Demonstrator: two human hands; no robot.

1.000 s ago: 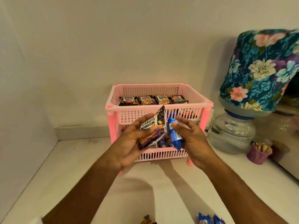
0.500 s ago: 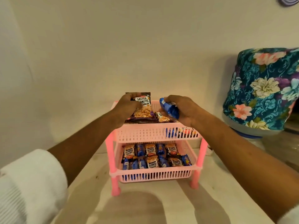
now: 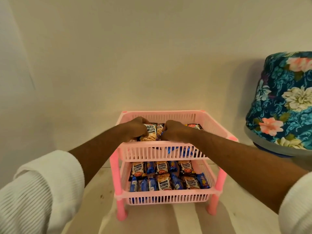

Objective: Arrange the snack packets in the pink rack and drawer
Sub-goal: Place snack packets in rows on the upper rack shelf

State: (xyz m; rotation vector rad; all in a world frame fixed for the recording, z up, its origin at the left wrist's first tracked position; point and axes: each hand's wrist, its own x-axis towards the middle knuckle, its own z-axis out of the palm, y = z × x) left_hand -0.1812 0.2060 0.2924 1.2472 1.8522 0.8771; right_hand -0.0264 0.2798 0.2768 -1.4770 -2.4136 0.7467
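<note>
The left hand (image 3: 135,128) reaches into the top tier of the pink rack (image 3: 162,152), its fingers grasping a salted peanuts packet (image 3: 149,132), likely to set it in a row. Beside it, the right hand (image 3: 172,130) has fingers curled on a blue packet (image 3: 163,132), mostly hidden. The lower tier (image 3: 168,197) already holds neat rows.

dim warm light | soft shadows below | wide-angle edge warp | sharp

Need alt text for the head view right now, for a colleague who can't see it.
Both hands reach into the top tier of a pink rack: the left hand holds a salted peanuts packet, the right hand pinches a blue packet. The lower tier holds rows of packets.
</note>
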